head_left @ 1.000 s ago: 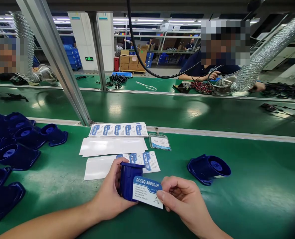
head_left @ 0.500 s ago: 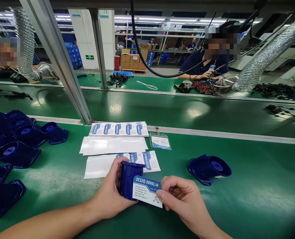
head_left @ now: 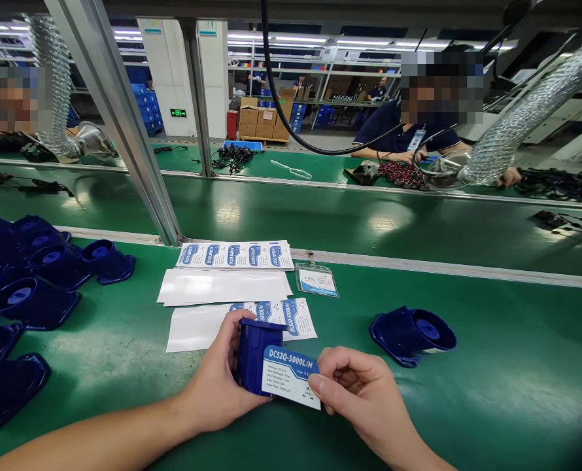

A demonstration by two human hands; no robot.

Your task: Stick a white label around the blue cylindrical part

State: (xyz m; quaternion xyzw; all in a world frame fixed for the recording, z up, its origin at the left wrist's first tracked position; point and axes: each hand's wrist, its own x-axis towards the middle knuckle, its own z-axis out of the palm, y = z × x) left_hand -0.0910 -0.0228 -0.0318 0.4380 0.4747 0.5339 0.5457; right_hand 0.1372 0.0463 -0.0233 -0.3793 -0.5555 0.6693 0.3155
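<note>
My left hand (head_left: 217,386) is wrapped round a dark blue plastic housing (head_left: 252,356), held above the green bench. Between the thumb and fingers of my right hand (head_left: 362,392) is the right end of a blue and white label (head_left: 288,379), printed DC52Q-5000L/H. The label's left end lies against the housing's side. Just behind my left hand is a partly used label sheet (head_left: 197,329). Blank white sheets (head_left: 225,288) and a sheet of printed labels (head_left: 235,256) lie farther back. A single blue housing (head_left: 413,333) rests to the right.
Several blue housings (head_left: 33,304) crowd the left side. A badge holder (head_left: 316,279) lies by the bench's back rail. A metal post (head_left: 119,124) rises behind the sheets. Across the line, a person in dark clothing (head_left: 384,131) sits near red and black wires (head_left: 403,175).
My hands, the housing and the label have barely moved. Across the line, the person's arms have shifted, and a hand now shows beside the silver duct.
</note>
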